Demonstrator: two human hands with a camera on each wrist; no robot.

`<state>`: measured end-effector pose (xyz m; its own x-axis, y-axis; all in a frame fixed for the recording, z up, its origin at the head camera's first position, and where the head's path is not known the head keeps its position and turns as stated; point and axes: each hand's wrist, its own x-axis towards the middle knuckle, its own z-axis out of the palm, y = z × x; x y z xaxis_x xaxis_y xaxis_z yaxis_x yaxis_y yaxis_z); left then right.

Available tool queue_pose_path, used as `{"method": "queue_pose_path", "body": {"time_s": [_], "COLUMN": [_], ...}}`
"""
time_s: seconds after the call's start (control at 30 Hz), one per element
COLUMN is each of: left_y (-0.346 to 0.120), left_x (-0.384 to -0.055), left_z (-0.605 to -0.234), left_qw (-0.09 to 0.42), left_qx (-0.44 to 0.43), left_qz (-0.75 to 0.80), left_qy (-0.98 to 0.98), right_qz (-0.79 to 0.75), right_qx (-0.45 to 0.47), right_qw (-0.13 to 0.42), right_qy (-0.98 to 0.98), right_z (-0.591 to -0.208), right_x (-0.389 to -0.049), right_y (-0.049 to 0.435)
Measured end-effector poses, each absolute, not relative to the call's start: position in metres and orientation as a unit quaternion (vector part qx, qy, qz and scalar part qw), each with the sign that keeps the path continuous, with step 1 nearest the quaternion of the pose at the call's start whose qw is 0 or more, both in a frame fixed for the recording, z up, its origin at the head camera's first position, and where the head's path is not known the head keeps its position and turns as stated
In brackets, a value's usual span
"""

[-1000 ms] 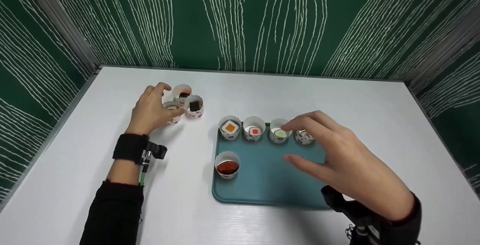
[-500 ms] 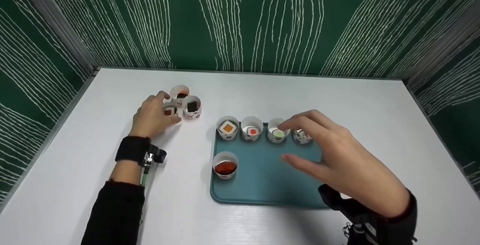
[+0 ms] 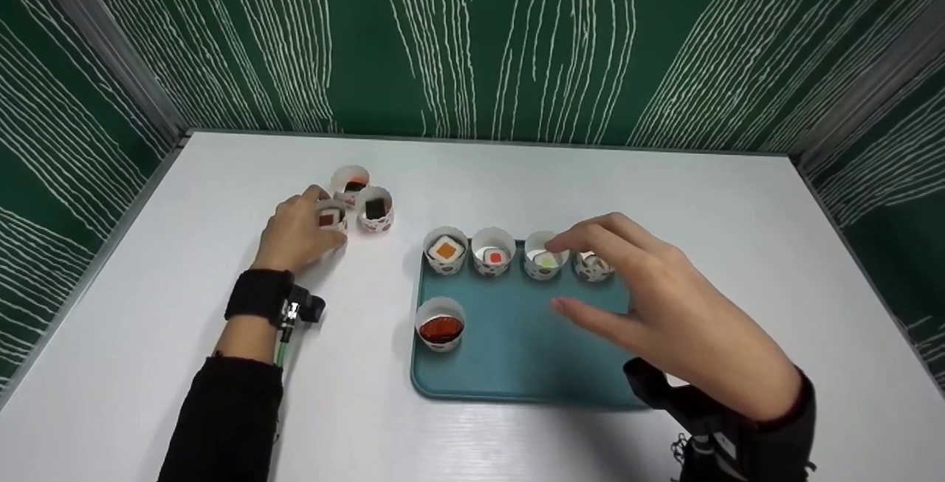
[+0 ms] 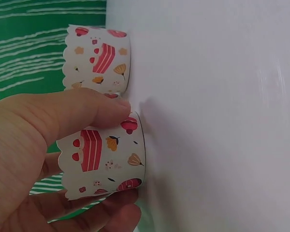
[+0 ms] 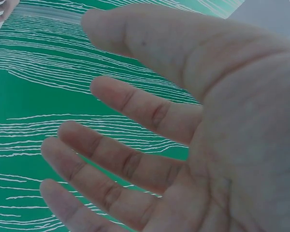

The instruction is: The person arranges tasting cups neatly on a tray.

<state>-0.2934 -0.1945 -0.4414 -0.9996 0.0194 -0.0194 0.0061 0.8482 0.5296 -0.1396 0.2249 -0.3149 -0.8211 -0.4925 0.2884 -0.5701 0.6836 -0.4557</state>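
My left hand grips a white paper baking cup printed with cake slices, thumb on one side and fingers on the other. Inside that cup sits a small white piece with a dark red centre. Two similar cups stand close by: one with a black-topped piece, the other with an orange and black one. My right hand hovers over the right part of a teal tray, thumb and fingers apart, holding nothing. It partly hides the tray's right side.
Along the tray's back edge stand several paper cups: one with an orange-centred piece, one red-centred, one green, and one partly hidden. A cup with a glossy red-brown piece stands at the tray's front left. Green walls enclose the white table.
My left thumb and fingers have come together around the nearest cup of the group at the left. My right hand keeps nearly the same place and pose.
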Motion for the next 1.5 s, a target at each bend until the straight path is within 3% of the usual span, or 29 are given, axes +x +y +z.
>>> {"method": "queue_pose_path", "body": {"time_s": [0.9,1.5], "left_y": [-0.204,-0.173], "left_x": [-0.276,-0.257], "left_z": [-0.435,-0.406], "left_qw": [-0.019,-0.074], "left_qx": [-0.01,0.041], "left_qz": [0.303,0.292], "left_qy": [0.953,0.953], "right_qz": [0.276,0.266], "right_qx": [0.291,0.292], "right_qw": [0.07,0.065], "right_qy": [-0.913,-0.916], "right_z": [-0.316,-0.317], "right_x": [-0.142,-0.143], "right_y": [0.225,0.225]}}
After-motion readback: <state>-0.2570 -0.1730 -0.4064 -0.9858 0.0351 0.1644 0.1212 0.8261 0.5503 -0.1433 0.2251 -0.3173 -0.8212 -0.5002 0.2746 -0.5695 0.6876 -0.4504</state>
